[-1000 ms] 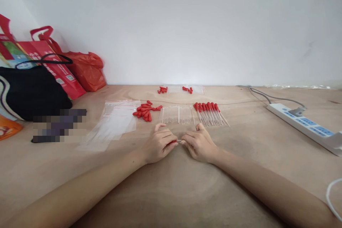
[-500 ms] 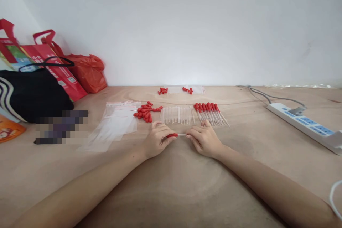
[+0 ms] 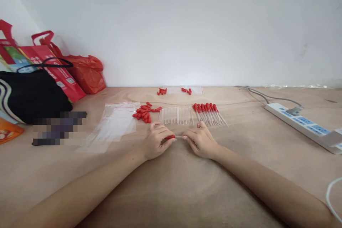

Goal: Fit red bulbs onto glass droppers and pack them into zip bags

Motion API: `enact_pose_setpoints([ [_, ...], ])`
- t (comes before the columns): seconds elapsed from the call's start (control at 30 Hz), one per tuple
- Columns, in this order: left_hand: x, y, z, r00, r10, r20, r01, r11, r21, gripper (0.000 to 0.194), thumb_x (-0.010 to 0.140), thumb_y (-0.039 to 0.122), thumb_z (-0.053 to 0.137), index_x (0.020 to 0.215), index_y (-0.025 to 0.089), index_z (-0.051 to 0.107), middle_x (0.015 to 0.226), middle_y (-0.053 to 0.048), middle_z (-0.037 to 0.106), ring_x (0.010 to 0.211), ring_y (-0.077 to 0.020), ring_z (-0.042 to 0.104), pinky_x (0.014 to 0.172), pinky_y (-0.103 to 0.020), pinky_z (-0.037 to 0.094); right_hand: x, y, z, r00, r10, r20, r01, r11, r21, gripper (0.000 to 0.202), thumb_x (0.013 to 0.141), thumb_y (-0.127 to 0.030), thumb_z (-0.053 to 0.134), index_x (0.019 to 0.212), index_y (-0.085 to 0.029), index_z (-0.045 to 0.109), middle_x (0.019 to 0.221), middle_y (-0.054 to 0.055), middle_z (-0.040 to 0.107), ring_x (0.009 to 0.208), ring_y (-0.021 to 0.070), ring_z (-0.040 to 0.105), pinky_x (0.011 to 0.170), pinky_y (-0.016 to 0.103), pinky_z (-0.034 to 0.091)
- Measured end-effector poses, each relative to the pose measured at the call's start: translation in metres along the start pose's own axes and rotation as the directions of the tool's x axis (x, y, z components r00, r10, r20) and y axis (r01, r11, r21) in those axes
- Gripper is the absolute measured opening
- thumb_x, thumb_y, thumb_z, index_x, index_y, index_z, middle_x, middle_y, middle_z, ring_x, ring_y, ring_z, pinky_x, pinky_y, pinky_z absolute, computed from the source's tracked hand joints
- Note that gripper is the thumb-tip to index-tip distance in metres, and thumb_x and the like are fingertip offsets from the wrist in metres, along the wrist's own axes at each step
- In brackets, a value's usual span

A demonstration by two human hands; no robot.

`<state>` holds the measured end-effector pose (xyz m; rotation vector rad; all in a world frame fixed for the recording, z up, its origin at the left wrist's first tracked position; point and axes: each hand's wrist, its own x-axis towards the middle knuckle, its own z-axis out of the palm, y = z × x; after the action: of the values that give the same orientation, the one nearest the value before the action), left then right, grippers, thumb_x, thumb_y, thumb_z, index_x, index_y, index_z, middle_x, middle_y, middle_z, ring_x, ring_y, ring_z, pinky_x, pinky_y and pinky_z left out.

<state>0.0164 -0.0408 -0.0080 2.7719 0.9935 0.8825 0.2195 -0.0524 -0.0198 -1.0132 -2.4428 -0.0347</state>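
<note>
My left hand [image 3: 158, 141] is closed around a red rubber dropper bulb [image 3: 170, 137], its open end facing right. My right hand [image 3: 200, 140] pinches a thin clear dropper tube [image 3: 179, 136], and a short length shows between the hands. The tube meets the bulb's mouth; how deep it sits inside I cannot tell. Beyond my left hand lies a pile of loose red bulbs [image 3: 144, 113]. A row of clear tubes [image 3: 176, 115] lies beyond both hands. To its right are several droppers with red bulbs fitted [image 3: 210, 112], side by side.
Clear zip bags [image 3: 110, 124] lie flat to the left. More bulbs [image 3: 161, 91] and a bag of tubes [image 3: 175, 90] rest by the wall. A white power strip [image 3: 301, 124] lies right. Black [image 3: 34, 94] and red bags [image 3: 87, 73] stand far left.
My right hand has come slightly closer to my left, and less of the tube shows between them. The left hand keeps its grip on the bulb.
</note>
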Motion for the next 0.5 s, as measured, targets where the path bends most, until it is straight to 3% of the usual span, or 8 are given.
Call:
enact_pose_setpoints([
  [0.1, -0.001, 0.001, -0.001, 0.999, -0.002, -0.037, 0.003, 0.999, 0.037, 0.018, 0.081, 0.028, 0.046, 0.072, 0.018, 0.059, 0.065, 0.002, 0.062, 0.066, -0.0123, 0.055, 0.088, -0.038, 0.022, 0.002, -0.002, -0.001, 1.000, 0.016, -0.001, -0.016, 1.000, 0.001, 0.029, 0.087, -0.021, 0.031, 0.073, -0.016, 0.055, 0.064, 0.001, 0.059, 0.058, 0.0097, 0.043, 0.066, 0.029, 0.017],
  [0.23, -0.001, -0.001, -0.002, 1.000, 0.019, -0.006, -0.018, 0.997, 0.071, 0.019, 0.082, 0.029, 0.047, 0.070, 0.020, 0.059, 0.063, 0.002, 0.061, 0.068, -0.0130, 0.054, 0.089, -0.038, 0.022, 0.004, -0.003, -0.009, 0.998, -0.041, 0.052, 0.042, 0.999, -0.026, 0.027, 0.087, -0.022, 0.033, 0.075, -0.016, 0.057, 0.068, 0.002, 0.060, 0.065, 0.0117, 0.045, 0.067, 0.030, 0.018],
  [0.37, 0.000, -0.005, -0.001, 1.000, -0.015, -0.009, 0.016, 0.996, 0.086, 0.016, 0.081, 0.031, 0.049, 0.090, 0.022, 0.059, 0.082, -0.001, 0.063, 0.081, -0.0160, 0.055, 0.091, -0.039, 0.020, 0.006, 0.005, -0.022, 0.990, -0.059, 0.131, 0.075, 0.991, -0.114, 0.024, 0.084, -0.027, 0.040, 0.073, -0.018, 0.060, 0.072, 0.004, 0.060, 0.073, 0.0154, 0.048, 0.067, 0.031, 0.021],
  [0.43, 0.002, -0.007, 0.000, 0.996, -0.085, -0.030, 0.088, 0.991, 0.102, 0.031, 0.080, 0.033, 0.051, 0.109, 0.022, 0.050, 0.094, -0.004, 0.060, 0.090, -0.0184, 0.053, 0.090, -0.040, 0.021, 0.008, 0.014, -0.025, 0.990, 0.063, 0.123, -0.047, 0.991, -0.122, 0.024, 0.083, -0.026, 0.041, 0.073, -0.018, 0.061, 0.074, 0.005, 0.061, 0.074, 0.0161, 0.050, 0.066, 0.030, 0.023],
  [0.5, 0.002, -0.008, 0.000, 0.986, -0.166, -0.020, 0.167, 0.980, 0.110, 0.042, 0.079, 0.032, 0.052, 0.117, 0.021, 0.041, 0.099, -0.006, 0.057, 0.094, -0.0202, 0.051, 0.089, -0.041, 0.023, 0.011, 0.024, -0.026, 0.959, 0.279, 0.056, -0.274, 0.958, -0.080, 0.023, 0.082, -0.025, 0.039, 0.082, -0.018, 0.061, 0.078, 0.005, 0.063, 0.073, 0.0160, 0.053, 0.064, 0.028, 0.026],
])
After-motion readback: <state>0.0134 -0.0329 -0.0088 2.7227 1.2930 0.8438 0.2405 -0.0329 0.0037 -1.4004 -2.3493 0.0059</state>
